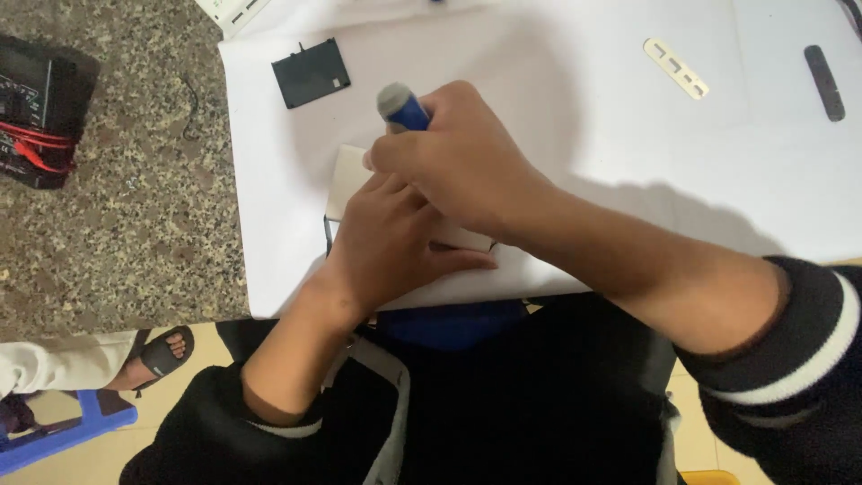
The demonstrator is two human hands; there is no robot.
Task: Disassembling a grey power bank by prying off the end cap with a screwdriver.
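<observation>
My right hand (462, 157) is closed around a blue tool with a grey end cap (401, 104), held upright over a flat pale rectangular piece (348, 175) on the white sheet (557, 81). My left hand (395, 242) lies flat on that pale piece, pressing it down near the sheet's front edge. A dark edge of something shows under the piece at its left side. The tool's tip is hidden by my hands.
A black square part (311, 73) lies at the back left of the sheet. A cream perforated strip (675, 68) and a dark grey strip (824, 83) lie at the back right. A black device with red leads (34, 112) rests on the speckled stone surface. Another person's sandalled foot (162, 355) is lower left.
</observation>
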